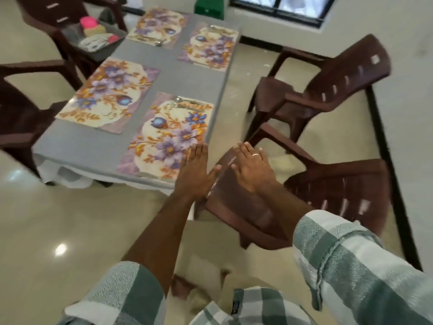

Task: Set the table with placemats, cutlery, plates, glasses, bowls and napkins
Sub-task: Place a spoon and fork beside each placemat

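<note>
Glossy beige floor tiles (58,219) surround a long grey-covered table (182,80), the landmark for all that follows. On it lie four floral placemats with purple and orange blooms: the nearest one (168,137) at the table's near right corner, with silver cutlery (187,103) across its far edge; another (110,95) to its left; two more (159,28) (210,48) at the far end, each bearing cutlery. A grey tray of pink and yellow items (98,38) rests on a brown plastic chair (54,17) at the table's far left. Right of the table stand two more brown plastic armchairs (328,90) (316,195). Just off the near right corner, the left hand (195,172) and right hand (251,170), ring on one finger, both reach forward with flat, straight fingers, holding nothing.
</note>
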Demonstrator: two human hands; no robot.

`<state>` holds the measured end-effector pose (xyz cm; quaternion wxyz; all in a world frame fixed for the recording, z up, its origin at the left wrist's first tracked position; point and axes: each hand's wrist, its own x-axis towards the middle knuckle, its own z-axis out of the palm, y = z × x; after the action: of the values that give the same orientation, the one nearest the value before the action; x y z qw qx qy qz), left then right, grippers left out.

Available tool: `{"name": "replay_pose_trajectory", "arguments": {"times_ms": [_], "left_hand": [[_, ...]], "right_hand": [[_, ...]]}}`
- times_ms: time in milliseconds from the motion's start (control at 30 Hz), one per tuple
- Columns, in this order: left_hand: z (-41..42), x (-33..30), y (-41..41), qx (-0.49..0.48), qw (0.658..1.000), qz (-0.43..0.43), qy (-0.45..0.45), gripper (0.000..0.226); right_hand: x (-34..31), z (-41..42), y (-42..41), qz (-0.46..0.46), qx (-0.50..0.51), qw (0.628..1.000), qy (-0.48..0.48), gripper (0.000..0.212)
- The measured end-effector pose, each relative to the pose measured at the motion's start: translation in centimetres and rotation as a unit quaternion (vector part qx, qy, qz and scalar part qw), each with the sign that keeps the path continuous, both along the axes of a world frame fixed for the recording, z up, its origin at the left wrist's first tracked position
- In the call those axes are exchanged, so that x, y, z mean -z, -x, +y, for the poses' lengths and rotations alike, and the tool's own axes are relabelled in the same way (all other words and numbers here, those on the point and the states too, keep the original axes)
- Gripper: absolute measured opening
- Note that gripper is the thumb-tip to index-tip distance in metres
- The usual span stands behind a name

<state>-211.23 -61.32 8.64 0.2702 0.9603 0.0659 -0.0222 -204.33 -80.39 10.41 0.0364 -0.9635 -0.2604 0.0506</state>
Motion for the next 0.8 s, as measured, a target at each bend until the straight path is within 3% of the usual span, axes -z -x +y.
{"name": "replay_pose_trajectory", "arguments": {"times_ms": [200,433,633,800], "left_hand": [[-13.3,-3.9,-4.6,0.109,0.993,-0.033,-0.038,0.079],[-34.6,-6.3,-8.0,0.217,0.97,-0.073,-0.085,0.084],[-51.0,-9.4,-12.1,0.235,0.959,-0.101,-0.12,0.082],[-60.1,-11.9,-18.0,0.236,0.955,-0.103,-0.146,0.081]], "right_hand": [[-3.7,-15.5,-0.5,-0.023,0.094,0.995,0.019,0.064],[-5.1,-37.8,-1.2,-0.062,0.195,0.979,-0.006,0.064],[-6.1,-54.8,-3.1,-0.045,0.213,0.976,-0.021,0.069],[-8.1,-64.0,-8.8,-0.054,0.231,0.971,-0.034,0.072]]}}
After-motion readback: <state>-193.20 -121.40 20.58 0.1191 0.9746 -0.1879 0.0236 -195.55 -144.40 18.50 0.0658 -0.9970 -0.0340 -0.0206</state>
